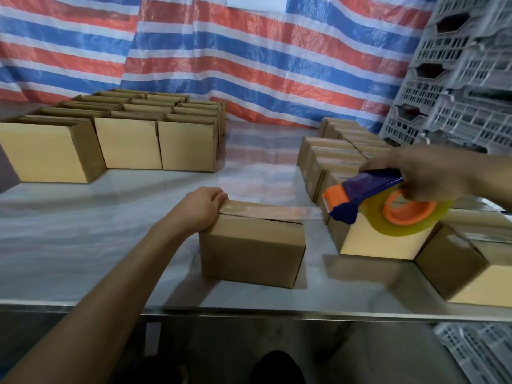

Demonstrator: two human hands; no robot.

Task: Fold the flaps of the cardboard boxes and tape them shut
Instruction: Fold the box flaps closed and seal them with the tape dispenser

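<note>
striped tarp [249, 65] backdrop, white table [83, 231], grey crates [457, 92]

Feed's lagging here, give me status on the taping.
Left hand grips cardboard box, pinning tape strip. Right hand holds tape dispenser, strip taut across seam. Sealed boxes crowd the right.

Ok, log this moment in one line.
phase: taping seam | left hand: presses tape strip onto cardboard box | right hand: grips tape dispenser beyond box | strip: uncut

A tarp [249, 65] striped red, blue and white hangs behind the glossy white desk [83, 217]. A white sheet [256, 2] sits at the tarp's top edge. Grey plastic crates [457, 79] stand stacked at the right. Another grey crate [476, 353] lies below the desk's front edge.
</note>
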